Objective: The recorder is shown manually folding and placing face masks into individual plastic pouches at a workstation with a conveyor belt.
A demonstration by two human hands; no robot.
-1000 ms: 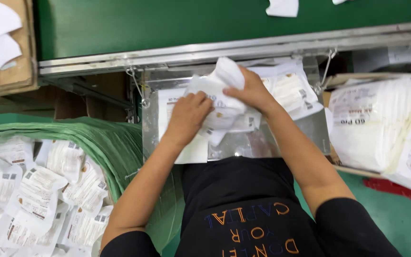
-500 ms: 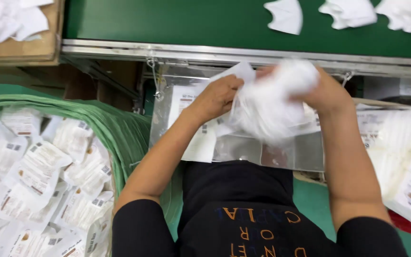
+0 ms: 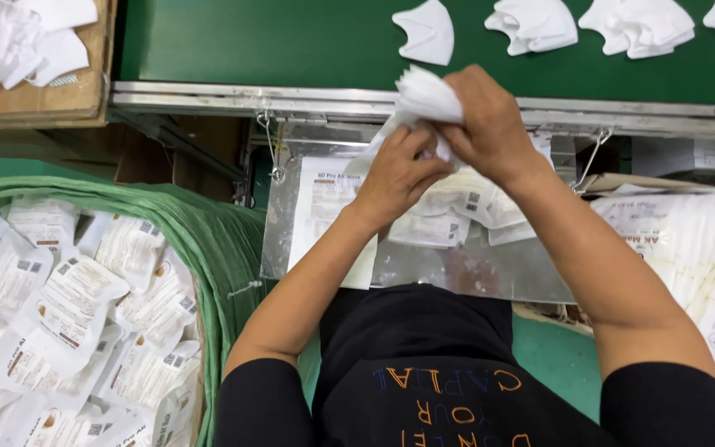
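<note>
Green conveyor belt (image 3: 291, 41) fills the top of the frame, edged below by a metal rail (image 3: 208, 98). Along its upper right lie four loose white masks (image 3: 531, 23), spaced apart in a row. Below that, at the lower left, a green sack (image 3: 208, 240) sags open, heaped with sealed white pouches (image 3: 68, 306), each printed and lying at odd angles. At the right edge more white packets (image 3: 672, 232) are stacked in a carton. In the upper left corner a wooden crate (image 3: 59, 95) holds further white masks, jumbled together.

Hanging from the rail by wire hooks, in the centre of the frame, is a shiny metal tray (image 3: 473, 273); a printed sheet (image 3: 324, 207) and a few flat pouches (image 3: 432, 228) lie in it.

The person stands at the bottom centre in a black shirt (image 3: 424, 372) with bare forearms raised over the tray. Both hands meet just below the rail, at centre top. The right hand (image 3: 486, 124) is closed round a folded white mask (image 3: 424, 99), its knuckles upward and the mask's crumpled edge sticking out to the left of the fist. The left hand (image 3: 399, 170) sits just beneath, fingers curled and pinching the lower part of the same mask, touching the right hand. The mask is held in the air above the tray, clear of the belt.
</note>
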